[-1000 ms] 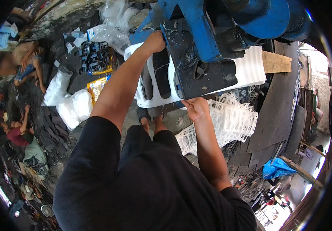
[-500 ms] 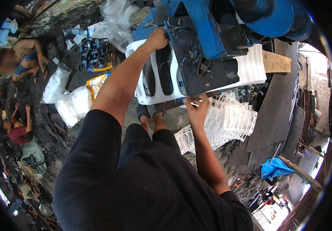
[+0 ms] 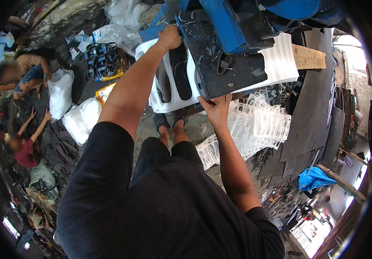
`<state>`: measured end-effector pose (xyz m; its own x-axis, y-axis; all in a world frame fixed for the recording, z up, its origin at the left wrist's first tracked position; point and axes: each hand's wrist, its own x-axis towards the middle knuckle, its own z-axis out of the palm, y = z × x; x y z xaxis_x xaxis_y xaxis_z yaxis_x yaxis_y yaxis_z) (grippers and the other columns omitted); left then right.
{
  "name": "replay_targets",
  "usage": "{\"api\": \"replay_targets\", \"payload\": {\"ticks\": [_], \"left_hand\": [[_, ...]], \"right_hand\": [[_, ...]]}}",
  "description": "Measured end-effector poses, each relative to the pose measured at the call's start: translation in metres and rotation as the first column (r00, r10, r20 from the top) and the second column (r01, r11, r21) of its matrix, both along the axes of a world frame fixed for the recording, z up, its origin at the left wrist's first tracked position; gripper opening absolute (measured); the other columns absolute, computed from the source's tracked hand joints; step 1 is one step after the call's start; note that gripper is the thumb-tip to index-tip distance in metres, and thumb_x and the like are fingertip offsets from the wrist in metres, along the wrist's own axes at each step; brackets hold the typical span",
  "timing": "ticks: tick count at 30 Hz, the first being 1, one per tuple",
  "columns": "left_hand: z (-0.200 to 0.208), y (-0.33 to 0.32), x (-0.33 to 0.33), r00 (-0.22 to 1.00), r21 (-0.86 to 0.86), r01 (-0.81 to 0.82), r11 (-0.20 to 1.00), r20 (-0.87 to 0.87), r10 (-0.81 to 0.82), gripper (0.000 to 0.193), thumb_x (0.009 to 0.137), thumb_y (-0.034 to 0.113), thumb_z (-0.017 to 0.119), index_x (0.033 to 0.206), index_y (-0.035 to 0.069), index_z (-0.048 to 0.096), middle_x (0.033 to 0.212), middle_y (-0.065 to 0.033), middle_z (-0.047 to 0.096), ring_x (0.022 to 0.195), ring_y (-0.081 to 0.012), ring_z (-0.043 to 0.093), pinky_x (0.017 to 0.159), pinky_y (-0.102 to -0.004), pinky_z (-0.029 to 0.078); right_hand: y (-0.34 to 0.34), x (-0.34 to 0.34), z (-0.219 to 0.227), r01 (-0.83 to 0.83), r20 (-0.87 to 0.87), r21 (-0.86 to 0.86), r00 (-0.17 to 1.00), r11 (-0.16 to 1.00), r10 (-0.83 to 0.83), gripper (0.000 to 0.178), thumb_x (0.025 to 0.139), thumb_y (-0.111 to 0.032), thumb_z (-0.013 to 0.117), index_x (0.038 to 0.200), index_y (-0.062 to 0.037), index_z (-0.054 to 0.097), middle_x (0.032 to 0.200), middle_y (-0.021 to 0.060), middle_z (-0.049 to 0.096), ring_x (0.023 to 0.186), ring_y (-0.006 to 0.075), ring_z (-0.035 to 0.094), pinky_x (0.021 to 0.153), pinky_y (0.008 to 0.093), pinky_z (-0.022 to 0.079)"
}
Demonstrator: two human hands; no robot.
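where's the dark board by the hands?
Head view, upper centre: the dark board is below the blue machine, left hand near its left edge, right hand by its lower edge.

The person's short-sleeved shirt is plain black. The slotted sheet is white, the flat board black with pale flecks, the machine frame blue. The openwork cut-outs are white, the crumpled plastic sheeting bright blue. A co-worker's shirt is maroon; the packet, partly hidden, seems mostly yellow.

Cut-out sheet partly under board, bags left, sheet pile right, tarp farther right
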<state>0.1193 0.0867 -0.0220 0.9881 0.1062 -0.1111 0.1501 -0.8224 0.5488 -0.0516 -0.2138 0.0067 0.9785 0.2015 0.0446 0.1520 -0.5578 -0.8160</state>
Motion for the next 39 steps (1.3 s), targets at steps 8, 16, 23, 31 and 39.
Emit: {"api": "replay_targets", "payload": {"ticks": [8,16,23,31,39], "left_hand": [[0.052,-0.048,-0.078,0.758,-0.484,-0.389,0.784,0.315,0.571,0.027,0.091,0.013,0.054,0.111,0.002,0.067,0.105,-0.0214,0.068,0.102,-0.0389,0.063,0.089,-0.0451,0.048],[0.064,-0.084,-0.109,0.809,-0.756,-0.574,0.315,-0.465,0.359,0.054,0.1,0.044,0.049,0.118,-0.005,0.063,0.105,-0.0141,0.069,0.101,-0.0247,0.061,0.094,-0.0333,0.043],[0.076,-0.082,-0.089,0.887,-0.907,-0.42,-0.037,-0.419,0.195,0.075,0.093,0.069,0.042,0.127,0.003,0.057,0.122,-0.0102,0.063,0.108,-0.0232,0.059,0.096,-0.0383,0.043],[0.09,-0.09,-0.067,0.929,-0.885,-0.334,-0.325,-0.367,0.042,0.084,0.088,0.077,0.035,0.139,0.012,0.049,0.135,-0.0067,0.057,0.123,-0.0246,0.053,0.107,-0.0415,0.037],[0.129,-0.116,-0.089,0.678,-0.804,-0.367,0.468,0.113,0.727,0.06,0.096,0.041,0.06,0.137,0.0,0.046,0.127,-0.0154,0.056,0.119,-0.0243,0.052,0.104,-0.0366,0.039]], "right_hand": [[-0.019,-0.022,0.036,0.421,-0.343,0.419,0.894,0.804,-0.29,0.054,0.085,-0.02,0.075,0.121,0.0105,0.049,0.115,0.0134,0.053,0.089,0.0212,0.06,0.071,0.0314,0.054],[-0.011,0.004,0.023,0.728,-0.754,0.488,0.629,0.481,-0.189,0.016,0.097,-0.015,0.06,0.097,0.0017,0.059,0.077,0.0041,0.057,0.065,0.013,0.057,0.057,0.0277,0.048],[-0.023,0.035,0.018,0.71,-0.703,0.497,0.667,0.499,-0.248,0.011,0.097,-0.008,0.054,0.096,0.0011,0.06,0.077,0.0035,0.058,0.064,0.0119,0.056,0.051,0.026,0.045],[-0.04,0.086,0.0,0.698,-0.609,0.506,0.705,0.507,-0.363,0.021,0.092,0.002,0.04,0.097,0.0008,0.061,0.085,0.0087,0.065,0.06,0.0162,0.057,0.052,0.0291,0.045],[-0.116,0.092,0.091,-0.032,-0.266,-0.366,0.961,0.93,-0.071,0.031,0.087,-0.02,0.067,0.108,0.0026,0.064,0.084,0.0187,0.068,0.082,0.0344,0.068,0.074,0.042,0.053]]}}
